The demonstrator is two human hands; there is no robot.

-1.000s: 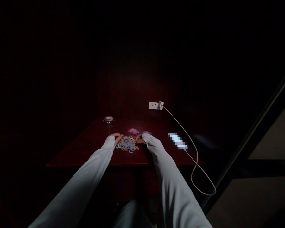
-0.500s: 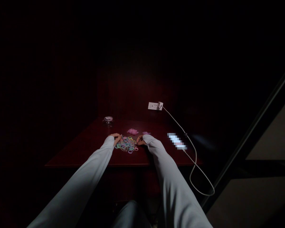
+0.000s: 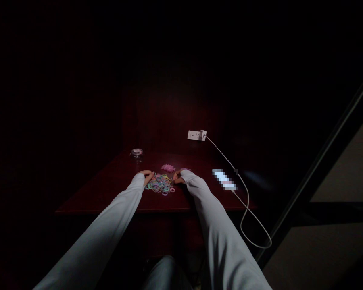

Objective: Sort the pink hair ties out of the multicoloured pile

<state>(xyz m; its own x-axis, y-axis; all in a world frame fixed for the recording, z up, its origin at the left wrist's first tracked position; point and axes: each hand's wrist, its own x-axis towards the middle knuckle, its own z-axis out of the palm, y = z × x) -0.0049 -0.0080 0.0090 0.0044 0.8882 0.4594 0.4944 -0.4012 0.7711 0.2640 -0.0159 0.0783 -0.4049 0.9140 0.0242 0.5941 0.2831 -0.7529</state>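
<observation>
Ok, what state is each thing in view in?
Left hand: curled, grip unclear
Right hand: curled, grip unclear
Bands: loosely heaped
Pink pile: heaped
Purple pile: partly hidden
Jar: upright, lid unclear
Outlet: in use
Charger: plugged in
Cable: slack, looped
Phone: lit, cable attached

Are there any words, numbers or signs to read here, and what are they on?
None that can be read.
Glowing screen: blurred into squares, unreadable.
Clear container: too small and dim to read.
White wall socket: any marks too small.
Colourful bands: no readable writing.
</observation>
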